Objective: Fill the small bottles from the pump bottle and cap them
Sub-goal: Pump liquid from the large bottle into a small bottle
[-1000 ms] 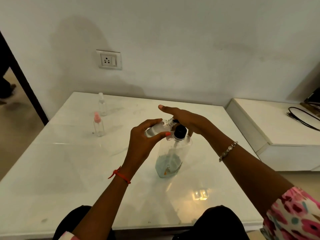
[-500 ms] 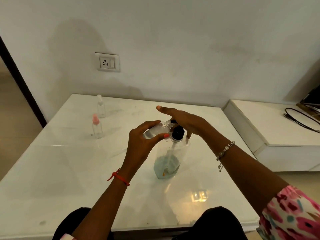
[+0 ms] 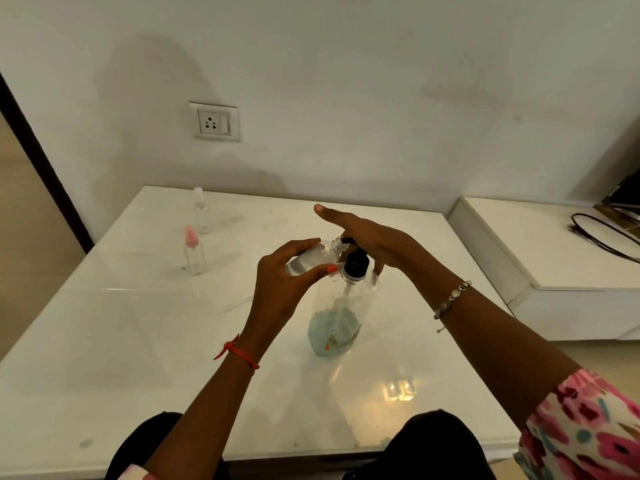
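Pump bottle (image 3: 341,317): clear smooth plastic w/ glossy black pump head (image 3: 356,265). Table (image 3: 138,341) under it: white, glossy, reflective. Small bottle (image 3: 311,259) at its spout: clear plastic. Pink-cap bottle (image 3: 194,252) & clear-cap bottle (image 3: 201,213), left of it: same plastic. Bracelet (image 3: 452,299), right of it: metal. Wall (image 3: 381,98) behind it: matt.

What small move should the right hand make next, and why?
Probably press down the head of the pump bottle: the right hand lies flat on it, and the left hand holds the uncapped small bottle tilted, its mouth at the nozzle.

two small bottles (image 3: 198,233) left of pump bottle (image 3: 341,313)
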